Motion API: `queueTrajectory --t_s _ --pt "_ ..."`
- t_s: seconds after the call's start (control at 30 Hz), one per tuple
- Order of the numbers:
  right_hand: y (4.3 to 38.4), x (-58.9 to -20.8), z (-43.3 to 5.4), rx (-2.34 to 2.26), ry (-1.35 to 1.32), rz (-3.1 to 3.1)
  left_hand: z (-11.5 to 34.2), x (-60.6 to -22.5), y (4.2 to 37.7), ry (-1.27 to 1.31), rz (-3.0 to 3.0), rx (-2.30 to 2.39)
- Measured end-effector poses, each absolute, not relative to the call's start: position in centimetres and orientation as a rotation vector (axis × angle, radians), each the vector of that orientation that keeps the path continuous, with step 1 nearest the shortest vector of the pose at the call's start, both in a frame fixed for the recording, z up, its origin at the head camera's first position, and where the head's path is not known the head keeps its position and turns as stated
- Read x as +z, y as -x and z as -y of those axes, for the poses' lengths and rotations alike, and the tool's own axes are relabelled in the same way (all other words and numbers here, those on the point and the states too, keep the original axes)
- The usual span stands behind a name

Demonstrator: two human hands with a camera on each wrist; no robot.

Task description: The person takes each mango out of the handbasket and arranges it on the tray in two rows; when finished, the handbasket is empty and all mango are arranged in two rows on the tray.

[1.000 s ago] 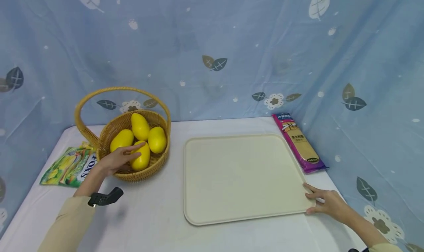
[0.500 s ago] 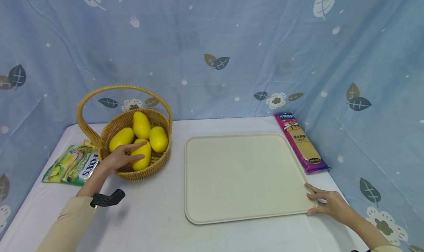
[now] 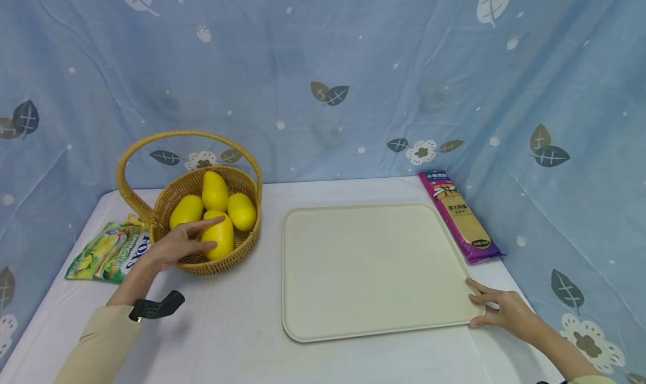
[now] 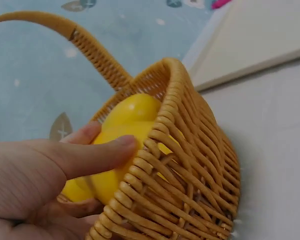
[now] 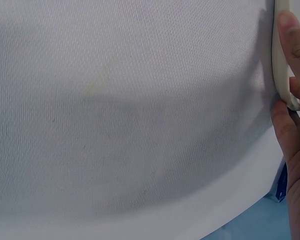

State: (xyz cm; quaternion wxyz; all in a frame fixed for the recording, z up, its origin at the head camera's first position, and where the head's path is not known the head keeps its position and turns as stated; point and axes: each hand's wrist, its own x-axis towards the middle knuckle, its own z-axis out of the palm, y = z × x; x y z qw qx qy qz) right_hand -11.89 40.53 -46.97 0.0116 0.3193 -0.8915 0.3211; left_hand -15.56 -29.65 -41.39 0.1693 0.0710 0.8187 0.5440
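In the head view, my left hand (image 3: 179, 243) reaches over the near left rim of a wicker basket (image 3: 243, 254). Its thumb and fingers grip the front mango (image 3: 220, 239); the left wrist view shows the thumb (image 4: 115, 150) lying along the yellow skin. Other yellow mangoes sit behind it, among them a left one (image 3: 187, 210), a back one (image 3: 215, 190) and a right one (image 3: 241, 211). My right hand (image 3: 504, 311) holds the near right corner of a cream tray (image 3: 373, 272), which lies on the white cloth. The right wrist view shows fingers (image 5: 295, 45) at the tray's edge.
A green Fox's sweets bag (image 3: 108, 249) lies left of the basket, partly behind my forearm. Along the tray's far right side is a purple pasta packet (image 3: 459, 216). Blue patterned fabric (image 3: 323, 81) rises behind the table and along its sides.
The front mango has shifted slightly right within the basket, and my left thumb has moved a little along it. My right hand stays at the tray's corner.
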Motion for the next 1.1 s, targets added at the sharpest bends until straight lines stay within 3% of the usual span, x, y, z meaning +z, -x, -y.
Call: queueTrajectory --t_s 0.5,1.1 --pt "11.8 -47.0 -40.5 0.994 -1.031 2.753 29.2 -41.5 15.3 -0.217 -2.482 1.491" --pt "11.8 -47.1 -40.5 1.020 -1.028 2.770 30.4 -40.4 14.9 -0.007 -2.279 1.616"
